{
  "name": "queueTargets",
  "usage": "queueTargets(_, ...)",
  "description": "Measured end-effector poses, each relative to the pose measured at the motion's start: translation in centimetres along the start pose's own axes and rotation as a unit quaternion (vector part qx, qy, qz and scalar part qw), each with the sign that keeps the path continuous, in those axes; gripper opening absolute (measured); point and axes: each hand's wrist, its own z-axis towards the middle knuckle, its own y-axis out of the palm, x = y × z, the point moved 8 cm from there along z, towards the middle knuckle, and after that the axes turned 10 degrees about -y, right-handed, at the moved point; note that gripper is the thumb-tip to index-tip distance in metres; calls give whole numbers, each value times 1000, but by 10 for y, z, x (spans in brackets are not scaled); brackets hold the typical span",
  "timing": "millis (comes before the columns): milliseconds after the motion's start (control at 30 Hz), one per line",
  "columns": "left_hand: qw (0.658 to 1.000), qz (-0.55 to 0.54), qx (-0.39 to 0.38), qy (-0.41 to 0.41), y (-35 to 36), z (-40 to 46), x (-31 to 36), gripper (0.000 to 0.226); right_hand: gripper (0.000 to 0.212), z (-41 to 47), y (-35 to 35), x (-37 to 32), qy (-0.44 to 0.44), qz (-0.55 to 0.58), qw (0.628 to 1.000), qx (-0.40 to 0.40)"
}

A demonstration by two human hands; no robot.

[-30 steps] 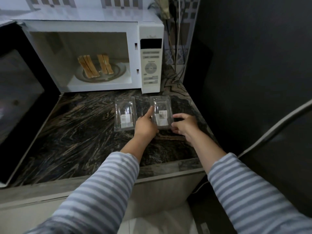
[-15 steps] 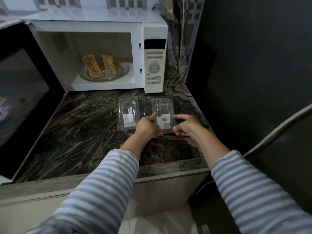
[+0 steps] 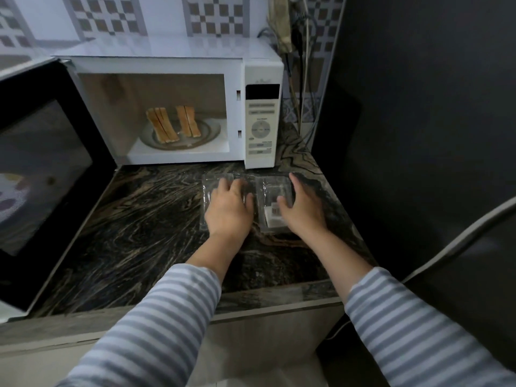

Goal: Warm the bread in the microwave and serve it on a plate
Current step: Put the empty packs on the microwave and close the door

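While the microwave [image 3: 178, 107] stands with its door [image 3: 42, 174] swung wide to the left, 2 pairs of toasted bread slices [image 3: 173, 124] sit on the round plate [image 3: 206, 135] inside its cavity, leaning toward the far wall. Nothing touches the bread.

On the dark marbled counter [image 3: 134, 227], just near of the microwave, lies a clear plastic container [image 3: 275, 202] (a hinged package opened flat into 2 halves, side by side). The left hand [image 3: 227, 208] rests palm down on the left half, fingers spread and fairly straight, covering most of it; it looks relaxed and does not curl around anything. The right hand [image 3: 301, 208] lies along the right edge of the right half, fingers extended toward the far side and the thumb reaching in over the plastic next to a white barcode label [image 3: 273, 216]. Whether that thumb truly pinches the rim or only rests on it, I cannot tell.

Both arms wear sleeves [image 3: 156, 325] striped grey and white, pushed up to the forearm.

To the right of the microwave, several cables [image 3: 303, 79] hang down the tiled wall [image 3: 217, 18], which carries a checkered pattern. A large dark surface [image 3: 418, 107] fills the right of the scene, well apart from the bread.
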Motion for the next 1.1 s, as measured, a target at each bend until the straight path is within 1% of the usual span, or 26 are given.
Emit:
queueTargets(67,997,33,65,6,-7,9,-8,43,67,3,10,-13,-27,-2,1000,4)
queueTargets(100,997,37,73,-4,-5,16,-14,48,69,4,15,-17,-34,-9,999,6)
queueTargets(200,999,17,30,-26,11,31,-34,66,71,8,29,-22,-35,-34,999,19)
queueTargets(267,1000,14,9,-12,24,36,-44,72,69,7,37,-21,-38,-44,998,31)
queueTargets(400,1000,-17,11,0,29,33,-49,71,65,5,41,-18,-53,-67,994,70)
queueTargets(500,998,-53,14,-4,24,32,-48,70,63,4,39,-18,-48,-49,994,86)
queueTargets(600,996,-88,20,13,13,32,-48,71,63,3,33,-27,-54,-37,992,104)
queueTargets(700,993,-104,42,44,-13,36,-44,73,64,7,18,-47,-67,-33,989,129)
queueTargets(767,992,-94,60,51,-38,44,-40,73,64,14,5,-70,-88,-23,985,148)
queueTargets(867,987,-82,111,81,-85,57,-34,73,64,24,-20,-113,-132,-9,974,182)
queueTargets(967,978,-95,149,111,-132,72,-29,73,65,33,-45,-159,-160,-7,964,210)
queueTargets(1100,969,-98,194,116,-190,95,-23,71,65,48,-70,-218,-201,0,951,234)
